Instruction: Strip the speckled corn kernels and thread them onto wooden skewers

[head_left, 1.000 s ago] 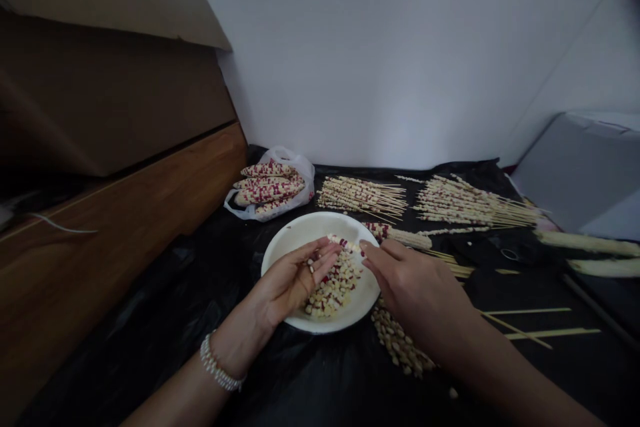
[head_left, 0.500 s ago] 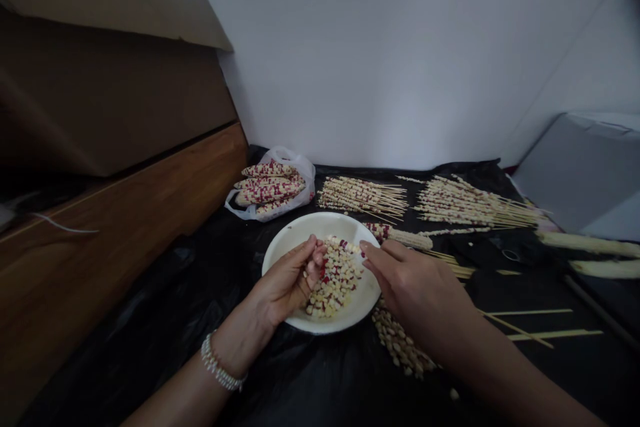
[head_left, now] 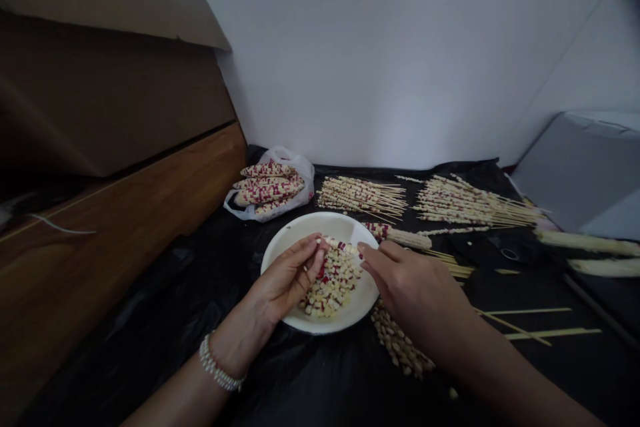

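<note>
Over a white bowl, my right hand grips a thin skewer threaded with pale and dark red corn kernels. My left hand, with a beaded bracelet at its wrist, pinches a pale kernel at the far left tip of that skewer. Whether this kernel is fully on the point is too small to tell. Loose corn kernels, pale with some red, lie in the bowl beneath both hands. My right fingers hide the skewer's other end.
Behind the bowl are a plastic bag of corn cobs, two piles of kernel-threaded skewers and a partly stripped cob. Bare sticks and a heap of brownish pieces lie to the right on black plastic sheeting. A wooden board borders the left.
My left hand has risen slightly and brought its fingertips to the skewer's tip, where a kernel now shows. More of the threaded skewer is visible. My right hand has barely shifted.
</note>
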Available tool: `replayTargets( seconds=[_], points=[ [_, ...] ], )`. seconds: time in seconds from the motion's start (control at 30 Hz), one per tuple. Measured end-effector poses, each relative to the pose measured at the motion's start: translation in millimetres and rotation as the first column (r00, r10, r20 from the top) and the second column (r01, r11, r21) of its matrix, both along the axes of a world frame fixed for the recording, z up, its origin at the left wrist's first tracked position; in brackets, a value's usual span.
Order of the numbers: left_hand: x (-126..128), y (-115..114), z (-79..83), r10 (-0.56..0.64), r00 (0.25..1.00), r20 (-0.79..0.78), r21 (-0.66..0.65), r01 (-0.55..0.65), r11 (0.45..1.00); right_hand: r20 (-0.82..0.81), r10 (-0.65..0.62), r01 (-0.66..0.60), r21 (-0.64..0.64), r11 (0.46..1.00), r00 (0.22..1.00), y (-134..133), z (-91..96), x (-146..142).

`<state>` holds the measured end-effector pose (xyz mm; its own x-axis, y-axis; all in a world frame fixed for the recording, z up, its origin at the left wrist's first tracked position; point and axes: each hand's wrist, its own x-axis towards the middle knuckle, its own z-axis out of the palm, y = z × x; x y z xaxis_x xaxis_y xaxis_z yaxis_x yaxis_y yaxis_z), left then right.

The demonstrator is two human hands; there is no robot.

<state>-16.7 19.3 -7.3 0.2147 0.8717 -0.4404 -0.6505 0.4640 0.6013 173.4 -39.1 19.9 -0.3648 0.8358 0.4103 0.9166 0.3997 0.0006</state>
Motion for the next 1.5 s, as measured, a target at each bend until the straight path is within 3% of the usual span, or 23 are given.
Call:
replayTargets(
  seconds=[0.4, 1.0, 1.5],
  points=[
    [-0.4, 1.1, 0.9, -0.016, 0.997, 0.07, -0.025, 0.018, 1.0, -0.002, 0.03, -0.03, -0.024, 0.999, 1.0, 0.7, -2.4, -0.7],
    [-0.3, 1.8, 1.0, 0.008, 0.999, 0.037, -0.021, -0.007, 1.0, 0.022, 0.014, -0.012, -0.071, 0.997, 1.0, -2.6, 3.3, -4.9],
    [0.8, 0.0, 0.2, -0.004, 1.0, 0.026, 0.002, 0.004, 1.0, -0.044, -0.003, -0.001, -0.079, 0.997, 0.999, -2.7, -3.5, -6.2]
  ],
)
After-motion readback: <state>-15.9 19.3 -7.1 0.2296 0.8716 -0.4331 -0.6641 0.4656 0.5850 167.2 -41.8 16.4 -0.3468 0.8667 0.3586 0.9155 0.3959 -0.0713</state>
